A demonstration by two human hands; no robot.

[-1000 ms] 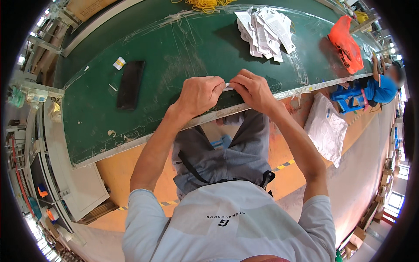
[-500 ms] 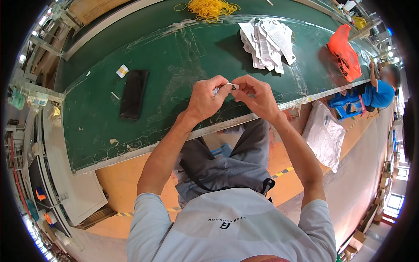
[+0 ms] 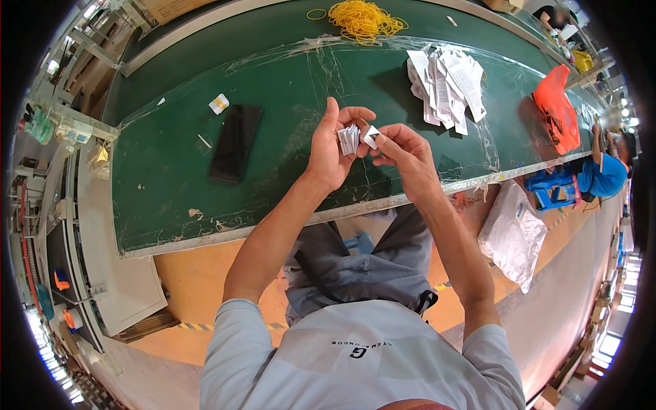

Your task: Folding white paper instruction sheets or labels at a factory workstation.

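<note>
My left hand (image 3: 326,154) cradles a small stack of folded white paper slips (image 3: 348,139) in its curled fingers, the thumb raised off it. Close beside that stack, my right hand (image 3: 415,161) pinches one small white folded paper (image 3: 371,136) with a dark mark on it between thumb and fingers. Both hands are held over the near part of the green table (image 3: 287,147). Farther off to the right lies a loose pile of printed white paper sheets (image 3: 447,89).
A heap of yellow rubber bands (image 3: 365,22) sits at the back. On the left rest a flat black phone-like object (image 3: 236,143) and a small white-and-yellow packet (image 3: 219,104). A red plastic bag (image 3: 555,113) stands at the right; a person in blue (image 3: 605,176) is beyond it.
My left hand has opened its thumb upward, so the stack of folded slips now shows. My right hand has drawn the single folded paper slightly apart. The whole view has shifted a little.
</note>
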